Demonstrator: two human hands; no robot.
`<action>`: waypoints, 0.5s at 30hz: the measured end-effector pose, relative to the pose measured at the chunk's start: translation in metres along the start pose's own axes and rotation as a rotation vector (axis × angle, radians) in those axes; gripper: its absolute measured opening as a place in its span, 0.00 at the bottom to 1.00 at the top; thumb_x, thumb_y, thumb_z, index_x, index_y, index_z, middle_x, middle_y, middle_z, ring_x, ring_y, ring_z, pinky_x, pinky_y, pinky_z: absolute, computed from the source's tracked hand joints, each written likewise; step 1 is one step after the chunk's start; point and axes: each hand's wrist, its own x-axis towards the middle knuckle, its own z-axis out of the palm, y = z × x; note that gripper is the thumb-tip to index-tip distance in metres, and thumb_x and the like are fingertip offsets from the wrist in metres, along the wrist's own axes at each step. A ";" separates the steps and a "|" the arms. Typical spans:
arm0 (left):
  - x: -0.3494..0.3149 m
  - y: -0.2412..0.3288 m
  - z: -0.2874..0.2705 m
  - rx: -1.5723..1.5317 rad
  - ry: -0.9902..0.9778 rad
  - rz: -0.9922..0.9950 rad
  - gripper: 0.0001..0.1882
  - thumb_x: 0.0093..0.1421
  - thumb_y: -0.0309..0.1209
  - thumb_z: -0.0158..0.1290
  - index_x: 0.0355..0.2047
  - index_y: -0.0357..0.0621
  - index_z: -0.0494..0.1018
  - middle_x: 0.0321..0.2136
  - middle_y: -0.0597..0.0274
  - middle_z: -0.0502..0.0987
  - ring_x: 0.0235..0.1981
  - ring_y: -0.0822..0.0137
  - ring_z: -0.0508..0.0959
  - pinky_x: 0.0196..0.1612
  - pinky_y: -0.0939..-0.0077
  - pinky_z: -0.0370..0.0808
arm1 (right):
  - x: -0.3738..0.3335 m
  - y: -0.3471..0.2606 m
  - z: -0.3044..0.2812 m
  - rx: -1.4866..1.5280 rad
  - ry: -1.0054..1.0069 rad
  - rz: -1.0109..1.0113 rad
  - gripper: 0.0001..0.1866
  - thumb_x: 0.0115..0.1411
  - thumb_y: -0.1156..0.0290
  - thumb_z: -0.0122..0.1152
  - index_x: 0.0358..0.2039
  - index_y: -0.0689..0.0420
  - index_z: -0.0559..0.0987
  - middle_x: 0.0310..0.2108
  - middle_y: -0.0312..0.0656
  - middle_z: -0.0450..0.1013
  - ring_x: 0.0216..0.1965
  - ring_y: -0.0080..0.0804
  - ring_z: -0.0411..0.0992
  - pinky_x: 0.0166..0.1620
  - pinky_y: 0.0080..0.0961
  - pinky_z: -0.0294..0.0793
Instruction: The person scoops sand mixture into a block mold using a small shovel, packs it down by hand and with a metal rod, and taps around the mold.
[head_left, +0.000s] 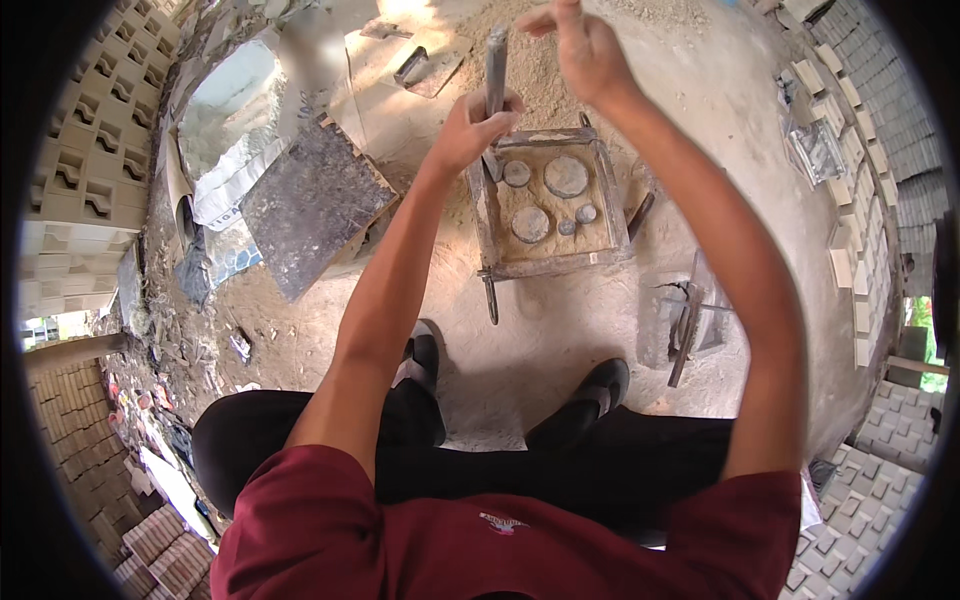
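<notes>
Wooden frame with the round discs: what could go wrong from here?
The grey bar in the left hand appears close to the upper-left disc and might knock it. The two smallest discs lie close together within the wooden frame, so a bump could shift one against the other.

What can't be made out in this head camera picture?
Head view, grey bar: middle stretch hidden by the left hand.
Head view, right hand: topmost fingertip cut off by the upper edge.
Head view, shirt emblem: lettering too small to read.
</notes>
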 end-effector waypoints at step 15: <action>-0.022 0.035 0.057 0.000 0.348 -0.053 0.23 0.65 0.36 0.49 0.12 0.51 0.59 0.07 0.73 0.57 0.08 0.76 0.57 0.13 0.77 0.53 | -0.087 0.135 -0.077 -0.430 -0.213 -0.065 0.35 0.66 0.40 0.35 0.27 0.63 0.73 0.23 0.50 0.69 0.29 0.46 0.70 0.38 0.40 0.69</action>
